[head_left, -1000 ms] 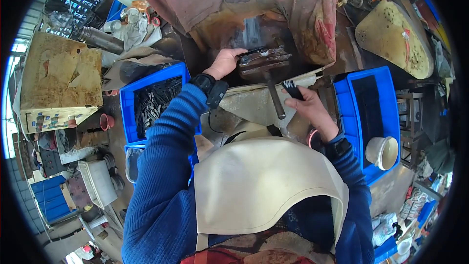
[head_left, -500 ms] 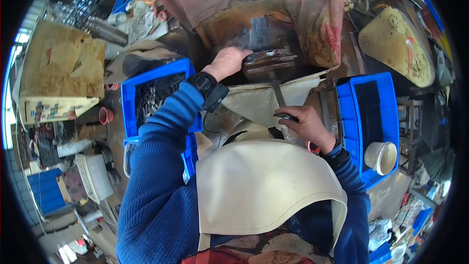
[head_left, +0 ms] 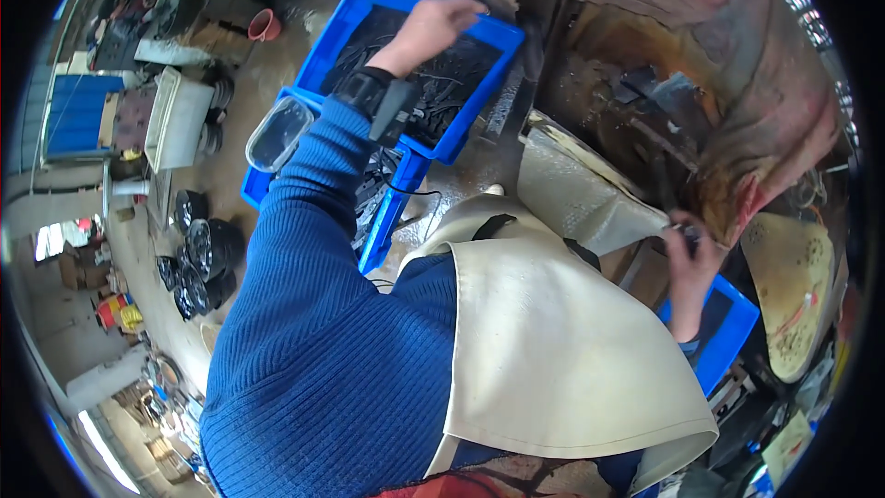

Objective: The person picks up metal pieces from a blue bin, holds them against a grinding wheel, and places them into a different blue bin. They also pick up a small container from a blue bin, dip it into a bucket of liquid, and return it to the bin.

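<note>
My left hand (head_left: 429,32) is above a blue bin (head_left: 477,100) of thin dark strips (head_left: 447,83), at the upper left of centre. Its fingers are pressed together around something too small to make out, at the bin's far rim. At the right, my right hand (head_left: 690,267) is closed around the near end of a dark bar handle (head_left: 662,184). The handle runs up to a rusty metal holder (head_left: 678,140) in a wet, brown-stained recess under a reddish cloth cover (head_left: 774,83). The holder is blurred, and I cannot tell what lies in it.
A pale flap (head_left: 576,194) hangs between me and the recess. A clear plastic tub (head_left: 279,134) sits by a second blue bin (head_left: 387,221) of dark pieces. Another blue bin (head_left: 728,337) is beside my right wrist. Black bundles (head_left: 212,249) and a pink cup (head_left: 264,26) stand left.
My view has turned left. My left hand has left the holder and moved over the blue bin. The right hand stays on the bar handle.
</note>
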Demonstrator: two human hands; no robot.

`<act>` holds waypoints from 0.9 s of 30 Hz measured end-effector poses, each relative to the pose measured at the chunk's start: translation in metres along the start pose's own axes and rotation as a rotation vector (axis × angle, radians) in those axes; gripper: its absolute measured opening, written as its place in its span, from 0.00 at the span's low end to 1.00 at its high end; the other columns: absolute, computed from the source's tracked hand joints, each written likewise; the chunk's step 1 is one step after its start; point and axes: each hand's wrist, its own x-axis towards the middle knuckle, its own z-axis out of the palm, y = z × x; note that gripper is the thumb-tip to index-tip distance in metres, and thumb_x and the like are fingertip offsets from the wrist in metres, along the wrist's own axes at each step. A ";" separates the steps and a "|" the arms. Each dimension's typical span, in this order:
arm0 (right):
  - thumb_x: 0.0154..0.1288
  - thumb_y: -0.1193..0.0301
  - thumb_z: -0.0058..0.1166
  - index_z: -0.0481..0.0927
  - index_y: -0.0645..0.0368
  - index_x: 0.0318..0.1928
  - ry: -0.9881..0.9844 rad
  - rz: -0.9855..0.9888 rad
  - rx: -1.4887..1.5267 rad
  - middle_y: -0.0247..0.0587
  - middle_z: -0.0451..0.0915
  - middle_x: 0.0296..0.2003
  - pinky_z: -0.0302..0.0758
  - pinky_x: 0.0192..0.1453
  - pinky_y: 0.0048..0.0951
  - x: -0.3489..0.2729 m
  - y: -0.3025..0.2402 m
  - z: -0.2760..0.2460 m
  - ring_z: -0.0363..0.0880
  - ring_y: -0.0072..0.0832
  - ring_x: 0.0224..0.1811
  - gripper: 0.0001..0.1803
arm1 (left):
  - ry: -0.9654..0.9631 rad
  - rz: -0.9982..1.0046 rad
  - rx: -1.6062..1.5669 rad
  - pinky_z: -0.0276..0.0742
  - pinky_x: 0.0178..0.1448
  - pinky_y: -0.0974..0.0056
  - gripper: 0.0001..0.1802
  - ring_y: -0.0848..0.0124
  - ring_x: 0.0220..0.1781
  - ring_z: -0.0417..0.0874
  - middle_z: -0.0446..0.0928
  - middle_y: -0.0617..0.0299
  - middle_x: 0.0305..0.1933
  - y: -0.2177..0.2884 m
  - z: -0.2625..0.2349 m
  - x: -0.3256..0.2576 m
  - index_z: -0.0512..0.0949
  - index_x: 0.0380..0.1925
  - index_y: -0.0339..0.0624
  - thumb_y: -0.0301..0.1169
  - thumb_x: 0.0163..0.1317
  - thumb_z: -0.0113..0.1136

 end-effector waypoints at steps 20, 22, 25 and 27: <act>0.67 0.65 0.59 0.79 0.53 0.54 0.150 0.340 0.533 0.18 0.58 0.18 0.44 0.17 0.16 0.275 0.018 -0.016 0.50 0.10 0.13 0.17 | -0.032 -0.540 0.334 0.79 0.47 0.51 0.10 0.49 0.43 0.83 0.82 0.49 0.37 -0.160 0.019 -0.103 0.84 0.33 0.46 0.30 0.54 0.55; 0.67 0.65 0.59 0.79 0.53 0.54 0.145 0.350 0.533 0.18 0.58 0.18 0.44 0.17 0.16 0.280 0.021 -0.014 0.50 0.10 0.13 0.17 | -0.033 -0.506 0.333 0.79 0.47 0.51 0.10 0.49 0.44 0.82 0.82 0.49 0.37 -0.164 0.024 -0.096 0.84 0.34 0.47 0.31 0.54 0.55; 0.67 0.64 0.59 0.78 0.54 0.55 0.163 0.380 0.527 0.18 0.58 0.18 0.44 0.17 0.17 0.285 0.030 -0.017 0.51 0.09 0.13 0.17 | -0.055 -0.498 0.344 0.78 0.48 0.51 0.11 0.49 0.44 0.82 0.82 0.47 0.38 -0.150 0.032 -0.067 0.83 0.37 0.44 0.28 0.54 0.54; 0.68 0.65 0.58 0.79 0.54 0.52 0.170 0.380 0.503 0.18 0.59 0.18 0.44 0.16 0.17 0.290 0.026 -0.017 0.51 0.09 0.13 0.15 | -0.061 -0.490 0.354 0.78 0.49 0.52 0.12 0.49 0.44 0.82 0.82 0.47 0.38 -0.158 0.034 -0.054 0.82 0.38 0.42 0.27 0.55 0.54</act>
